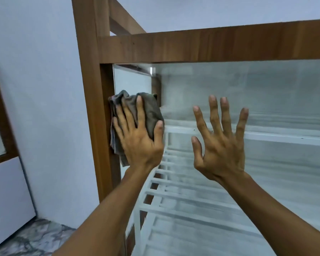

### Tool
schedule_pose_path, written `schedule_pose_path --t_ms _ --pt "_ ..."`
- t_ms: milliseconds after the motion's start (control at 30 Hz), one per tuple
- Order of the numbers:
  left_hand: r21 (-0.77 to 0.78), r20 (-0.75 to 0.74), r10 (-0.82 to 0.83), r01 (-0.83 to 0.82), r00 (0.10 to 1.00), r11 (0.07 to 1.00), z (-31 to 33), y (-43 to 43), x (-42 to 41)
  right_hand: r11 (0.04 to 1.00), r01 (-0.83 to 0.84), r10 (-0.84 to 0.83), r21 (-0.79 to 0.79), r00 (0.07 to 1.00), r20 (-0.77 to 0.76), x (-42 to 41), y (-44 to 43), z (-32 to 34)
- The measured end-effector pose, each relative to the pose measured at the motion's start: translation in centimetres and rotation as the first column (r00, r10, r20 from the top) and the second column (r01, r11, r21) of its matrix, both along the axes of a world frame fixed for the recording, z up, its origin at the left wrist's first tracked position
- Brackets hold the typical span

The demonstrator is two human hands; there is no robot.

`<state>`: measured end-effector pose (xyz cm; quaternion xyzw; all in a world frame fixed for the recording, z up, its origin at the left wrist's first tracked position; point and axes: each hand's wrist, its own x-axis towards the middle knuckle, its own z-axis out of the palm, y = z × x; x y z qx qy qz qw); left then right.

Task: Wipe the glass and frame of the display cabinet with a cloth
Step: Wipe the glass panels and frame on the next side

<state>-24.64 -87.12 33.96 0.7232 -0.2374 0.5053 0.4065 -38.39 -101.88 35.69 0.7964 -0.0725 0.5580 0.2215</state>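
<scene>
Cloth (pixel 150 108): bunched against the glass (pixel 266 98), touching the frame post (pixel 92 108).
Left hand (pixel 139 139): my fingers (pixel 139 111) spread flat, pressing it.
Right hand (pixel 220 145): spread, empty, farther from the post.
Technique: I should press evenly and overlap strokes outward from the post.

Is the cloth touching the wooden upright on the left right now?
Touching. The head view shows the cloth, pressed by the left hand, bunched against the inner face of the wooden upright with no gap.
</scene>
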Motion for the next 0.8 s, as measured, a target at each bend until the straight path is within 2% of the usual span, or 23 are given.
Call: schedule_pose_path --t_ms 33,67,167,200,233,300,333,367,467,500,533,600,633,667,767,800 --pt "-0.065 -0.09 0.012 -0.018 0.996 0.998 -0.1 -1.1 -1.1 1.0 -0.025 0.025 -0.001 1.0 0.004 0.0 -0.1 -0.1" --pt "-0.039 -0.089 0.016 -0.02 0.996 0.999 -0.3 -2.1 -2.4 0.998 -0.055 0.055 -0.003 0.998 0.005 -0.2 -0.3 -0.1" --pt "0.311 0.25 -0.09 0.008 0.964 0.95 -1.1 -2.6 -3.2 0.996 -0.088 0.088 0.003 0.996 0.014 -1.9 -1.7 -0.2" --pt "0.341 0.293 -0.11 0.004 0.95 0.94 -0.9 -2.3 -2.8 0.998 -0.068 0.068 0.014 0.997 0.03 -2.8 -2.6 -0.2" --pt "0.279 0.264 -0.086 0.009 0.961 0.96 -0.8 -2.6 -2.6 0.999 -0.038 0.037 0.026 0.998 0.049 -3.7 -3.6 -0.3" --pt "0.012 0.02 -0.014 0.014 1.0 1.0 -0.4 -4.3 -4.2 0.998 0.025 -0.028 0.05 0.997 0.069 -5.4 -5.6 -0.7" --pt "-0.072 -0.081 -0.019 0.013 0.997 0.997 0.0 -5.7 -5.8 0.998 0.043 -0.047 0.055 0.996 0.072 -6.0 -6.3 -1.0" --pt "-0.065 -0.089 -0.027 0.022 0.996 0.998 0.2 -7.0 -7.4 0.997 0.051 -0.054 0.056 0.996 0.071 -6.6 -6.9 -1.4" --pt "0.261 0.219 -0.124 0.065 0.968 0.963 -0.2 -8.8 -9.1 0.999 0.024 -0.026 0.039 0.998 0.053 -7.3 -7.6 -2.0" --pt "0.301 0.27 -0.14 0.055 0.953 0.952 -0.3 -8.8 -8.8 0.999 0.007 -0.009 0.035 0.999 0.045 -7.3 -7.6 -2.0" --pt "0.262 0.26 -0.118 0.048 0.958 0.964 -0.4 -9.0 -8.7 0.999 -0.012 0.01 0.032 0.999 0.039 -7.3 -7.6 -1.9" --pt "0.061 0.082 -0.051 0.046 0.995 0.997 -0.4 -10.2 -9.9 0.998 -0.052 0.051 0.024 0.998 0.02 -7.6 -7.8 -1.9" --pt "0.008 0.004 -0.051 0.051 0.999 0.999 -0.3 -11.0 -11.0 0.998 -0.063 0.063 0.023 0.998 0.014 -7.9 -8.1 -2.0" --pt "0.031 0.003 -0.057 0.057 0.998 0.998 -0.3 -11.7 -12.0 0.998 -0.056 0.055 0.027 0.998 0.019 -8.4 -8.6 -2.1" --pt "0.271 0.198 -0.132 0.075 0.971 0.96 -0.9 -12.5 -12.4 0.996 0.054 -0.06 0.075 0.996 0.067 -10.5 -10.6 -2.7" --pt "0.267 0.206 -0.128 0.07 0.97 0.961 -1.0 -12.6 -12.3 0.994 0.072 -0.078 0.084 0.994 0.073 -11.1 -11.2 -2.9"
